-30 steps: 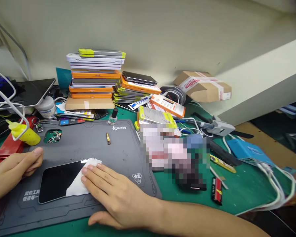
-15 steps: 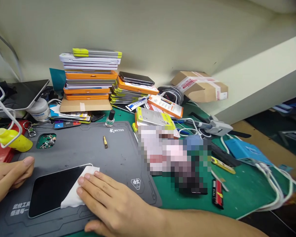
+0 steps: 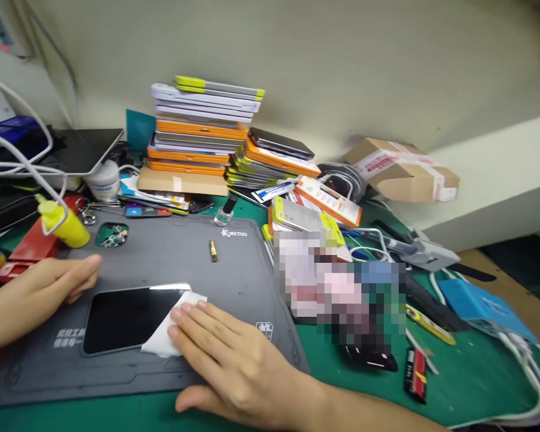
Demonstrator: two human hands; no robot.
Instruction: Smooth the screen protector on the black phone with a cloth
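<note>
A smartphone (image 3: 126,321) with a black screen lies face up on the dark grey work mat (image 3: 171,255). Over its right end is a white wipe (image 3: 164,336), which looks like folded tissue or thin cloth. My right hand (image 3: 238,360) holds the wipe down with straight fingers pressed together; the thumb is apart, lower on the mat. Part of the wipe is hidden beneath the fingertips. Just left of the phone's upper corner, my left hand (image 3: 72,279) hovers or rests with fingers curled closed, and nothing shows in it.
A small brass-coloured bit (image 3: 213,251) and a glass bottle with black cap (image 3: 225,211) stand beyond the phone. At left is a yellow squeeze bottle (image 3: 65,223). Stacked flat cases (image 3: 198,141) line the wall. Cables and a blue box (image 3: 483,306) lie right. One patch is blurred.
The camera has turned left, so everything sits further right in the picture. My right hand stays on the wipe at the phone's right end; my left hand keeps its curled pose.
</note>
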